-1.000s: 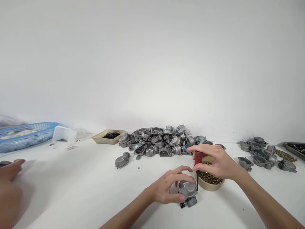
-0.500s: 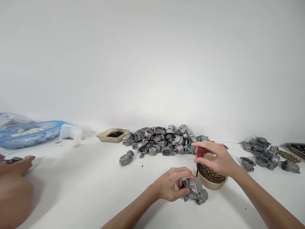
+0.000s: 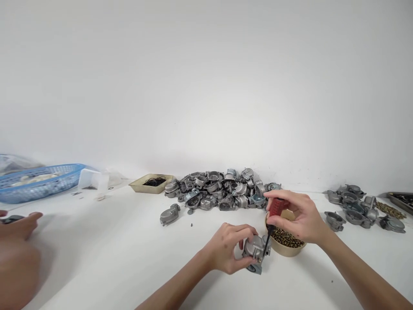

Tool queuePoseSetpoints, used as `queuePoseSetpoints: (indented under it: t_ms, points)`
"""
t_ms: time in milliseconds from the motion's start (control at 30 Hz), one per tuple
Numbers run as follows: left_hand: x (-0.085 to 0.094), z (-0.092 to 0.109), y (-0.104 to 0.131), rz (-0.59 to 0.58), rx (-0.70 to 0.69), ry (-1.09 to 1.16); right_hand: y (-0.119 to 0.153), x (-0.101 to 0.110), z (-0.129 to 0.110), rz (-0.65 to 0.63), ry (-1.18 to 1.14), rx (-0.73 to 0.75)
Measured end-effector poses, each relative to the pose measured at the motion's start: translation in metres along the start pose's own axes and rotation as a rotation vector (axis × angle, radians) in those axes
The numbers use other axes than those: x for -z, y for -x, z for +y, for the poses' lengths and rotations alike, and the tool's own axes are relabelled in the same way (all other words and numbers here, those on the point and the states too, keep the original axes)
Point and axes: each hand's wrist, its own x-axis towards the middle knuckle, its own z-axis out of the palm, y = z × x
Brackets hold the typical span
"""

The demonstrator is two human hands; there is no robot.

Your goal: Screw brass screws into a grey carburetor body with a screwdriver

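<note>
Across the smooth white surface (image 3: pixel 106 249), beyond both hands, rises a jumbled heap (image 3: pixel 213 189) of dull grey metal castings, round-mouthed and lumpy. Just beyond the right hand (image 3: pixel 298 215), a round tan bowl (image 3: pixel 288 250) brims with brassy screws (image 3: pixel 285 237). The left hand (image 3: pixel 227 249) grips one knobbly casting (image 3: pixel 254 249) by its side, near that bowl. The right hand's fingertips pinch a ridged red screwdriver (image 3: pixel 276 208), its thin dark shaft slanting down onto the casting.

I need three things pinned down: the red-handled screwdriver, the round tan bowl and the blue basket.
Red-handled screwdriver (image 3: pixel 277 207): head view, on the handle.
Round tan bowl (image 3: pixel 288 251): head view, on the outer front wall.
Blue basket (image 3: pixel 40 193): head view, on the front side wall.
</note>
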Motion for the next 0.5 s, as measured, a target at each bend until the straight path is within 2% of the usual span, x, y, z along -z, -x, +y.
queuePoseSetpoints:
  t_ms: [167,500]
  points:
    - [-0.0027,0.0,-0.002,0.067,-0.079,-0.093,0.0026,-0.0069,0.0056,-0.061,0.018,0.023]
    - [-0.0047,-0.0004,-0.0006,0.062,-0.023,-0.051,0.0041,-0.0096,0.0077,-0.074,-0.074,-0.009]
